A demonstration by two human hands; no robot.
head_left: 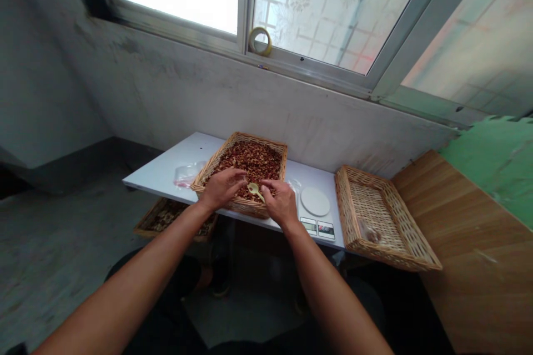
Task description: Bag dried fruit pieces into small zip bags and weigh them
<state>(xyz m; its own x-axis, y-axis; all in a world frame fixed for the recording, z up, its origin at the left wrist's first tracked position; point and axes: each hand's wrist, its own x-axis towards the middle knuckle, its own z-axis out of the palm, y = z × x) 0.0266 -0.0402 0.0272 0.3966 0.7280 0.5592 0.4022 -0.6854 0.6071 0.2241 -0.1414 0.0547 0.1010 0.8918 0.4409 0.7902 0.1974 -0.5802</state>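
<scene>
A wicker basket (284, 162) full of small reddish-brown dried pieces (254, 158) stands on the white table. Over its near side my left hand (222, 187) reaches in with fingers bent together in a pinch; what they hold, if anything, is too small to make out. Facing it, my right hand (280, 199) is at the basket's near right corner, fingers and thumb curled closed, contents unclear. Between the two hands a pale yellow spoon (255, 189) rests on the pieces, its handle pointing to my right thumb; whether the thumb touches it I cannot tell.
Right of the basket sits a white kitchen scale (315, 202). Beyond it a second wicker basket (389, 213) contains a small bag (370, 233). Clear plastic packaging (187, 173) lies at left. Another basket (160, 213) is below the table (162, 169). Tape (252, 41) stands on the windowsill.
</scene>
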